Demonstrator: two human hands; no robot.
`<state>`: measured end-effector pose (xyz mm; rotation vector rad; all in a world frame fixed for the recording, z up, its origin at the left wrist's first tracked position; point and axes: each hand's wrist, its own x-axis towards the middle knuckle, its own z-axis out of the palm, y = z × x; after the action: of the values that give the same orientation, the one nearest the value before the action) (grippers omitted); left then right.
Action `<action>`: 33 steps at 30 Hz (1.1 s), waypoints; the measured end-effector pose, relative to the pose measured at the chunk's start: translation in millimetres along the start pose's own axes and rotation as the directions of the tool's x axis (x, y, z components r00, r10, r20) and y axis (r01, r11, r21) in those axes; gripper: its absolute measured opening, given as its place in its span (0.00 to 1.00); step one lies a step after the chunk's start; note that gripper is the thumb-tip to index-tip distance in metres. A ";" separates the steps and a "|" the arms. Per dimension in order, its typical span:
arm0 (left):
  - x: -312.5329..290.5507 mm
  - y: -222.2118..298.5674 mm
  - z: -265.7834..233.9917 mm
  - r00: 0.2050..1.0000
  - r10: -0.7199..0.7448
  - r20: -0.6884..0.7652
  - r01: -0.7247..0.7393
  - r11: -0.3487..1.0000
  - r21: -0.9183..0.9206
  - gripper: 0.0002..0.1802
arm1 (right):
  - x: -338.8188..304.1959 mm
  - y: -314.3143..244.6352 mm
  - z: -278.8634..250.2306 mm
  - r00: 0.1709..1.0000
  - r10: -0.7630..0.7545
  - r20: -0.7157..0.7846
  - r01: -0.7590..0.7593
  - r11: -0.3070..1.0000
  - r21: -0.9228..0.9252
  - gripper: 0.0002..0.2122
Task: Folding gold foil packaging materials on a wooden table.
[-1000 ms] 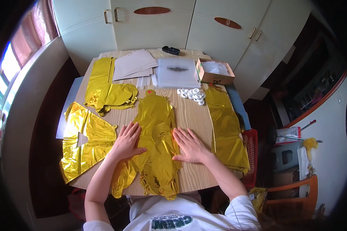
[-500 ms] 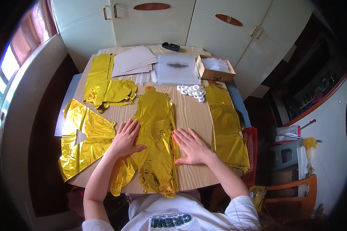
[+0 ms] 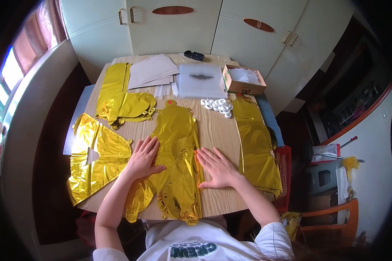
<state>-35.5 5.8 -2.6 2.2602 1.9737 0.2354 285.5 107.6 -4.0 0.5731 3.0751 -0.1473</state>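
A flat gold foil balloon, partly folded lengthwise, lies in the middle of the table with its tabbed end away from me. My left hand presses flat along its left edge, fingers stretched out and thumb on the foil. Along the right edge lies my right hand, palm down and fingers spread, fingertips touching the foil. Neither hand grips anything. Another gold foil balloon, shaped like a letter with a hole, is spread at the left. Further gold foil sheets lie folded at the right.
Behind are stacked gold foil balloons, grey-white cards, clear plastic bags, white ribbon rolls, a cardboard box of white packets and a black object. A red basket and an orange chair stand right of the table.
The whole view has shifted very slightly. Both hands stay flat at the same places along the foil balloon; nothing else has visibly moved.
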 end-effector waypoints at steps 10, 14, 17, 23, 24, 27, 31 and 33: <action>-0.1 1.6 0.3 0.999 0.010 -0.036 -0.010 1.000 0.005 0.54 | 3.3 4.2 15.2 0.987 0.107 -0.121 -0.088 0.984 0.155 0.44; 3.2 4.0 -0.2 0.999 0.009 -0.038 -0.008 0.999 0.034 0.53 | 13.1 8.6 14.1 0.985 0.149 -0.090 -0.135 0.980 0.143 0.44; 6.1 7.7 0.1 0.999 0.017 -0.037 -0.015 0.998 0.055 0.52 | 16.7 8.7 14.4 0.986 0.152 -0.074 -0.143 0.983 0.115 0.45; 12.7 14.8 4.0 0.998 0.033 -0.048 -0.029 0.997 0.076 0.52 | 16.1 6.7 12.3 0.982 0.171 -0.079 -0.164 0.982 0.090 0.47; 14.0 15.8 4.8 0.998 0.033 -0.047 -0.029 0.996 0.082 0.52 | 16.1 6.8 11.7 0.982 0.170 -0.078 -0.163 0.982 0.091 0.48; 17.9 19.6 5.1 1.000 0.015 -0.015 -0.014 0.998 0.067 0.53 | 16.0 6.4 10.6 0.983 0.173 -0.057 -0.168 0.982 0.084 0.49; 21.1 23.3 6.2 1.000 0.004 -0.012 -0.003 0.998 0.070 0.52 | 16.5 6.0 9.6 0.984 0.176 -0.038 -0.173 0.982 0.069 0.49; 20.3 23.0 8.2 1.000 0.001 -0.026 0.000 0.999 0.055 0.51 | 17.3 5.3 9.7 0.984 0.173 -0.045 -0.170 0.984 0.057 0.50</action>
<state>-8.9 22.9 -5.4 2.3025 2.0165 0.2152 271.2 117.9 -14.6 0.8532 3.0580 -0.2155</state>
